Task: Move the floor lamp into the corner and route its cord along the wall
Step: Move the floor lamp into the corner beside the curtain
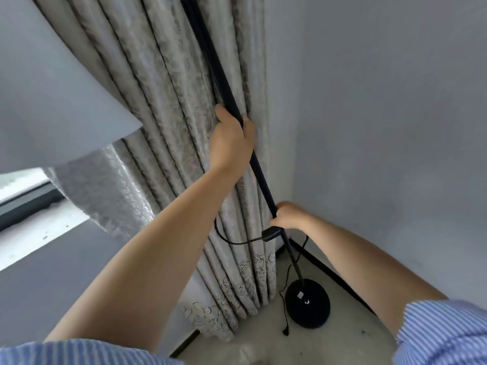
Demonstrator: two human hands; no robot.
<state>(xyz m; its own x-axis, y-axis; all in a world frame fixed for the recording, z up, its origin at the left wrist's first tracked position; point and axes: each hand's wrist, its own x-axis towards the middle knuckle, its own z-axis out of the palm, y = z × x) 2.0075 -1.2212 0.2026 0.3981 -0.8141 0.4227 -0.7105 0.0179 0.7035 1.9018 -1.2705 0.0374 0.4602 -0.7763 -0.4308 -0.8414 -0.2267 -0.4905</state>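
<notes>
Grey wall point(395, 114) fills the right side and meets a second wall behind the curtain, forming the corner. Patterned grey curtain point(171, 114) hangs in folds down to the floor point(342, 335), just left of the corner. Window sill point(39, 233) at far left.

Floor lamp point(261, 177): black pole runs on a slant from top centre down to a round black base point(307, 302), which sits on the floor in the corner, just beside the curtain hem. White shade point(52, 88) looms upper left.

Left hand point(232, 138) clamped around the pole at mid-height, fingers wrapped, against the curtain folds. Right hand point(288, 214) closed around the pole lower down, just above the inline switch point(271, 233).

Cord point(232, 239): thin, black, loops left from the switch across the curtain; another length trails loose down past the base, its end lying on the floor.
</notes>
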